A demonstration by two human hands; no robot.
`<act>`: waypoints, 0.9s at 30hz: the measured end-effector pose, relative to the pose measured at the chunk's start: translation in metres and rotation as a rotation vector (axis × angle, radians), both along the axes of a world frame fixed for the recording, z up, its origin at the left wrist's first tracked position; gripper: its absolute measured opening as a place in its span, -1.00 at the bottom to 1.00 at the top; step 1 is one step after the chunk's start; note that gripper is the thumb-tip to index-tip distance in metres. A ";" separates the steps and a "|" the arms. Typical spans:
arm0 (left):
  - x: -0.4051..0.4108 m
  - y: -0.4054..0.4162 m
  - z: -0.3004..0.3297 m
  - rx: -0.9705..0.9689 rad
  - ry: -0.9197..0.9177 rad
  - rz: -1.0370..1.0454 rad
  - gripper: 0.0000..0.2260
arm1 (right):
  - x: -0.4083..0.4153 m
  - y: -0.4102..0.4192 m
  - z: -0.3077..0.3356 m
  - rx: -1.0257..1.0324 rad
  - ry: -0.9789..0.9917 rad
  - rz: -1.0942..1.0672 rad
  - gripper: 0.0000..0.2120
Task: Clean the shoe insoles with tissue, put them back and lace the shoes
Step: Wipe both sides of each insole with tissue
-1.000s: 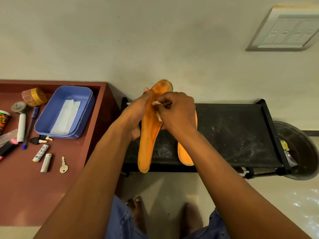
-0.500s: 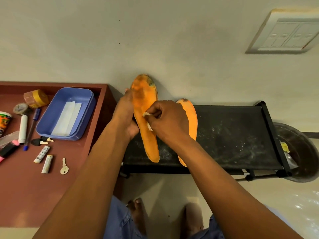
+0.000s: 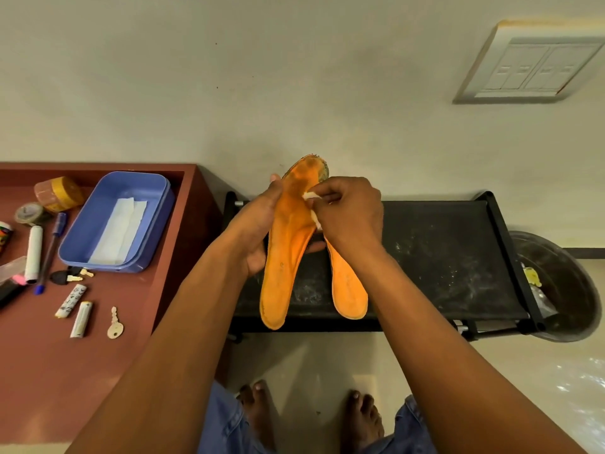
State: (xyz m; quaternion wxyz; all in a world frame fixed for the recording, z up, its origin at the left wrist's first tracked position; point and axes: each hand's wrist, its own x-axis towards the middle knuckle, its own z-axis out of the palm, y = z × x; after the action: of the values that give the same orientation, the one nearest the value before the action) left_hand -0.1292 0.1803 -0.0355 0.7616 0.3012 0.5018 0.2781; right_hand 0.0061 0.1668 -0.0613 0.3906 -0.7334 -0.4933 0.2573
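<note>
1. Centre of frame: my left hand (image 3: 258, 234) grasps the upright orange insole (image 3: 288, 253) from behind at mid-length, its grip wrapped round the edges.
2. My right hand (image 3: 347, 214) has its grip clenched on a small wad of tissue (image 3: 311, 196), pressed against the stained toe area near the insole's upper end.
3. The second insole (image 3: 348, 290) lies flat on the black rack (image 3: 442, 253), partly hidden under my right wrist, just beside the held one.
4. Spare tissue sheet (image 3: 119, 231) lies in the blue tray (image 3: 98, 221) on the red counter (image 3: 49, 371), left of frame. No shoes are in view.
5. Risk, as I judge it: the wad is small and may tear or shed under hard rubbing; the flexible insole may fold or slip from the one-handed hold, dropping towards the floor.
6. Change: half a second ago the tissue worked lower, around mid-insole; it now sits nearer the toe, and the second insole is more covered by my right arm.
</note>
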 end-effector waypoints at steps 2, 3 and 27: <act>-0.001 0.000 0.000 -0.016 -0.008 0.068 -0.46 | -0.012 -0.001 -0.003 -0.032 0.131 0.118 -0.91; -0.002 0.001 -0.002 -0.023 -0.005 0.106 -0.44 | -0.016 -0.001 -0.005 -0.030 0.129 0.169 -0.91; 0.014 -0.008 -0.008 0.027 -0.005 -0.092 -0.43 | 0.014 0.010 -0.003 0.065 -0.055 -0.265 -0.90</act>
State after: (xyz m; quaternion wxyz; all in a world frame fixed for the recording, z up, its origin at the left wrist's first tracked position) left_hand -0.1149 0.1720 -0.0433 0.7706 0.3337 0.4819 0.2503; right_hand 0.0206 0.1764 -0.0646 0.4312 -0.7858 -0.4106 0.1671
